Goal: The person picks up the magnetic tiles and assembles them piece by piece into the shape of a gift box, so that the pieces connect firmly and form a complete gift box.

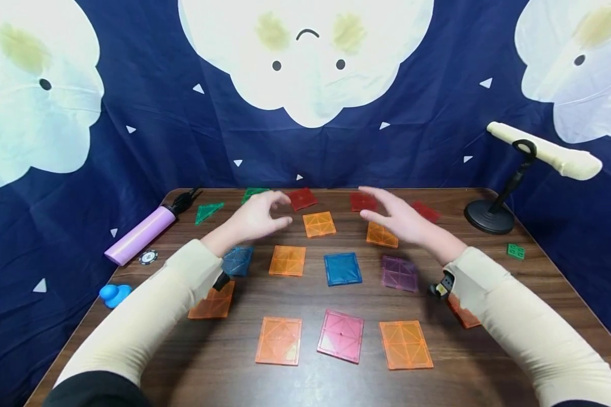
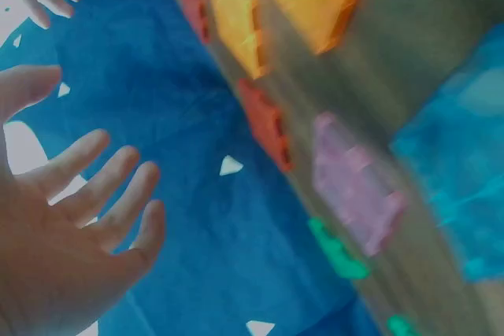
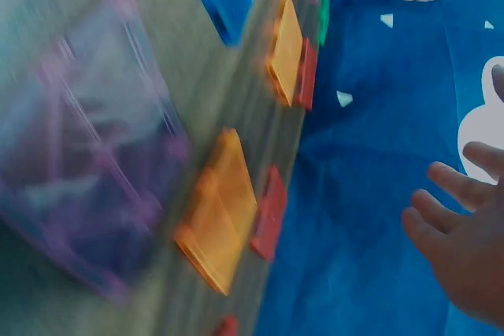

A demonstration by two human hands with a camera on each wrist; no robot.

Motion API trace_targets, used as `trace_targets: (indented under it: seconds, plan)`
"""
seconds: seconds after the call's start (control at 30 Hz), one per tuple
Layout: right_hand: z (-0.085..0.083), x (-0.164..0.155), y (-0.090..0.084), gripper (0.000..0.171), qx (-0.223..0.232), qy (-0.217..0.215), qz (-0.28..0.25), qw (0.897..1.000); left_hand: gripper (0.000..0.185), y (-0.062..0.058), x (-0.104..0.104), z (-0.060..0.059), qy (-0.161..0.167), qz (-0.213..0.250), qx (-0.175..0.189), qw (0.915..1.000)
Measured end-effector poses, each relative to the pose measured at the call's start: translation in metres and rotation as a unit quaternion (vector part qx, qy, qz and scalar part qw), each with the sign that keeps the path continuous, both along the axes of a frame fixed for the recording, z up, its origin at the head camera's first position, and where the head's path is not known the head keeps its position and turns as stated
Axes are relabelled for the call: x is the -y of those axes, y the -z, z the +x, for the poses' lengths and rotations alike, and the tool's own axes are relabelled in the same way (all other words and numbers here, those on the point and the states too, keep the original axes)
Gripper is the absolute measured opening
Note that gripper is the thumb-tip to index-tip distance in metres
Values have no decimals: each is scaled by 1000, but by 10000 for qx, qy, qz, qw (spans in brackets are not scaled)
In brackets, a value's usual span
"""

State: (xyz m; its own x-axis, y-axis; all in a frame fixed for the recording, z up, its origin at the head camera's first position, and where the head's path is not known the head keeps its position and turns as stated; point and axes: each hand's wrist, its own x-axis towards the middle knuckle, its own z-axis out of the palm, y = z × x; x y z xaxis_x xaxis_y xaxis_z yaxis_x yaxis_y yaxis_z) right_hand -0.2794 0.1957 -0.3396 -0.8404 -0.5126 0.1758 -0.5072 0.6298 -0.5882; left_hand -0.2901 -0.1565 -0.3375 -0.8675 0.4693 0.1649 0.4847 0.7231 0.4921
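Observation:
My left hand [image 1: 259, 217] is held over the back left of the table, fingers relaxed, nothing in them. Opposite it, my right hand [image 1: 394, 215] hovers with thumb and fingers spread, also holding nothing. Between them on the wood lies an orange square tile [image 1: 319, 224], with a red tile [image 1: 302, 199] behind it. The right hand overlaps another orange tile [image 1: 383, 234] and a red tile [image 1: 362, 201] in the head view. A purple tile [image 2: 358, 182], hidden by my left hand in the head view, shows in the left wrist view. A blue tile [image 1: 343, 268] lies mid-table.
Orange tiles [image 1: 280, 340] and a pink tile [image 1: 341, 336] lie near the front. At the left are a lilac pump-like tube [image 1: 141, 234], a poker chip [image 1: 148, 257] and a blue rubber duck [image 1: 115, 294]. A black stand [image 1: 490, 216] and a green brick [image 1: 515, 251] are at right.

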Motion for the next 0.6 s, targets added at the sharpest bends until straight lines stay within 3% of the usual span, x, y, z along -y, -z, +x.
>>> trace_targets:
  seconds: [0.13, 0.3, 0.47, 0.6]
  plan:
    - [16, 6, 17, 49, 314, -241, -43, 9992, 41, 23, 5, 14, 654, -212, 96, 9976]
    - [30, 18, 36, 46, 602, -776, 248, 9949, 49, 47, 10, 28, 1331, -714, 364, 9879]
    - [36, 28, 55, 52, 573, -1227, 653, 9886, 63, 59, 8, 33, 1633, -1145, 653, 9777]
    - [39, 32, 65, 57, 652, -1226, 1009, 9852, 61, 61, 4, 37, 1661, -1285, 662, 9755]
